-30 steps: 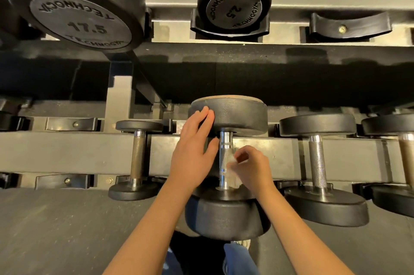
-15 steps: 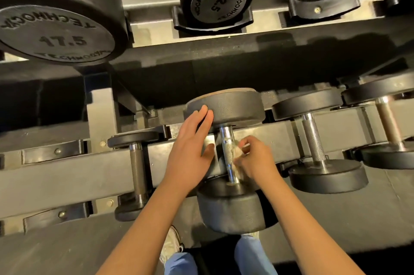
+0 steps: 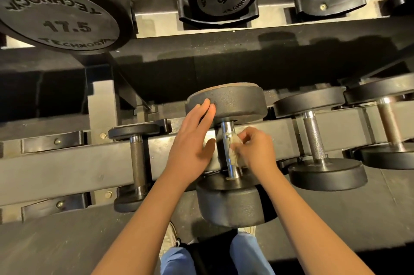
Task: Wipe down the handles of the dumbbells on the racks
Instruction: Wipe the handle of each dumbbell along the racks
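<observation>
- The left hand (image 3: 190,151) is staying flat, fingers straight, on the far head (image 3: 233,102) of the middle dumbbell (image 3: 230,205), steadying it on the lower rack (image 3: 67,167).
- Its shiny handle (image 3: 227,131) is lying between the two hands.
- The right hand (image 3: 257,151) is pinching a pale cloth (image 3: 236,151) against the handle, and it has been sliding from the near end toward the middle.
- I judge that the far part is remaining; the right neighbour (image 3: 313,140) is waiting.

Centre dumbbell (image 3: 230,102): heads black, pebbled; handle (image 3: 228,133) bright chrome. Wipe (image 3: 236,151): white. Left dumbbell handle (image 3: 137,158): dark grey, knurled. Right dumbbell handle (image 3: 313,140): silver, knurled. Rack rail (image 3: 67,167): grey. Trousers (image 3: 177,261): light blue.
</observation>
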A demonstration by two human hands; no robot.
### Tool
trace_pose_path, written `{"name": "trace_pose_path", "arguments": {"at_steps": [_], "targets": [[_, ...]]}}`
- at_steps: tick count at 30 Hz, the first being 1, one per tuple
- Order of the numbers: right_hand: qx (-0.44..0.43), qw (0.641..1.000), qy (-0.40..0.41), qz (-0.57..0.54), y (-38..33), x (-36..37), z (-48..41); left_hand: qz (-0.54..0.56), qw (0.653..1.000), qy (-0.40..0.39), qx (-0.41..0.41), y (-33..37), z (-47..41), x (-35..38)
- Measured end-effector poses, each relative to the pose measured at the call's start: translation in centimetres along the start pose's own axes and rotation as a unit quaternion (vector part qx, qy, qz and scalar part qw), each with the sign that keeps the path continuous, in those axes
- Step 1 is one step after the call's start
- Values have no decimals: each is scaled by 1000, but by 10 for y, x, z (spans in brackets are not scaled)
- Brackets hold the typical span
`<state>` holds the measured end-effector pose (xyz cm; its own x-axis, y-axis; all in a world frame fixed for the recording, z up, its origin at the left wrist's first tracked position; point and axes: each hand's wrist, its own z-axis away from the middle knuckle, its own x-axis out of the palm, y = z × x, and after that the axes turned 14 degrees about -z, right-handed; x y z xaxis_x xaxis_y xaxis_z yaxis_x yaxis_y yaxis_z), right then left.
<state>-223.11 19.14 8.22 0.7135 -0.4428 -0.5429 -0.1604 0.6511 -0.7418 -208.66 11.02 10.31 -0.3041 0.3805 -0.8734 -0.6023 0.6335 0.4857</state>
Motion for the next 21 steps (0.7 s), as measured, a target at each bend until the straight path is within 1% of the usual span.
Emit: {"name": "trace_pose_path", "arguments": {"at_steps": [2,3,4,6,8,10,11,12,13,16,18,19,21], "targets": [[-27,997,45,-61,-7,6,-8,1,1000,0,-4,1,0,-1],[-25,994,56,-93,-10,7,-9,3,1000,-1,-6,2,0,-2],[-15,992,55,-114,-10,7,-9,4,1000,-2,-8,3,0,-2],[11,992,22,-120,-4,2,-4,5,1000,-3,-11,5,0,-2],[38,996,-33,-78,5,-5,5,5,1000,-3,-15,6,0,-2],[59,994,-92,2,10,-9,12,4,1000,-5,-16,6,0,-3],[58,993,-100,38,9,-9,11,3,1000,-7,-16,6,0,-3],[52,993,-91,56,7,-9,8,2,1000,-8,-16,6,0,-4],[40,995,-72,51,3,-7,4,1,1000,-9,-16,6,0,-4],[-23,999,1,-37,-9,2,-4,-1,1000,-10,-19,8,0,-4],[-44,996,35,-70,-12,9,-4,0,1000,-7,-21,10,-1,-4],[-45,996,43,-69,-12,10,-3,2,1000,-8,-22,10,0,-4],[-33,999,30,-22,-8,8,1,8,1000,-13,-24,10,0,-3]]}}
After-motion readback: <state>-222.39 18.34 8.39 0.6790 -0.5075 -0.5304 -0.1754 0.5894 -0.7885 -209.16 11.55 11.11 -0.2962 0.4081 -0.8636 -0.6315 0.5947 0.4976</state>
